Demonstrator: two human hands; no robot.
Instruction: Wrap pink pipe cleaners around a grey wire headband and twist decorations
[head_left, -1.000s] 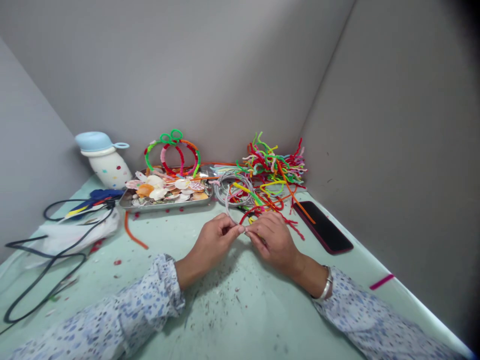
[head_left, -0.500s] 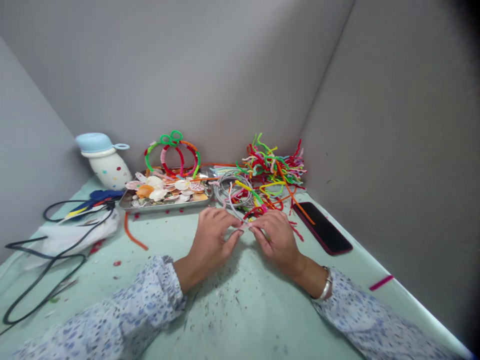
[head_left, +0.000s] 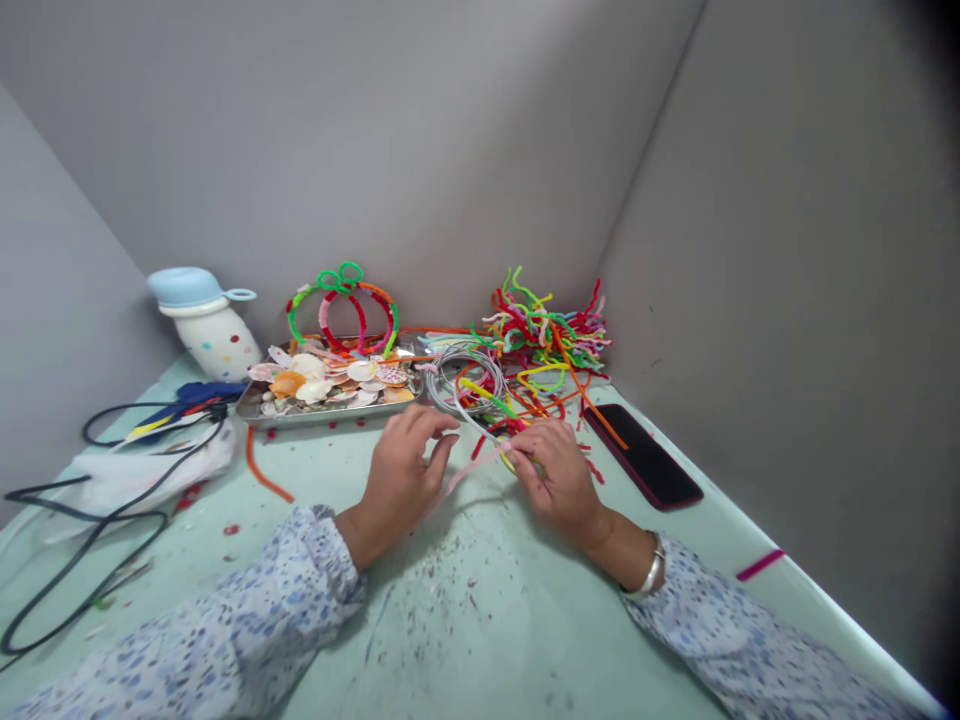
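My left hand [head_left: 401, 470] rests on the pale green table [head_left: 480, 620] with its fingers curled loosely beside the low end of a pink pipe cleaner [head_left: 471, 468]. My right hand [head_left: 556, 470] pinches the pipe cleaner's other end next to a grey wire headband [head_left: 469, 385]. The pink strand slants between the two hands. A tangled heap of coloured pipe cleaners [head_left: 544, 340] lies just beyond my right hand.
A metal tray of shells [head_left: 330, 385] stands behind my left hand, with wrapped hoops [head_left: 345, 305] leaning on the wall. A dotted white bottle [head_left: 206, 325], a glue gun [head_left: 187, 400] with black cable and a white bag lie left. A dark phone [head_left: 645, 455] lies right.
My hands have drawn apart. The left hand slid left and down along the pink pipe cleaner, which now stretches between them; the right hand stayed near the headband.
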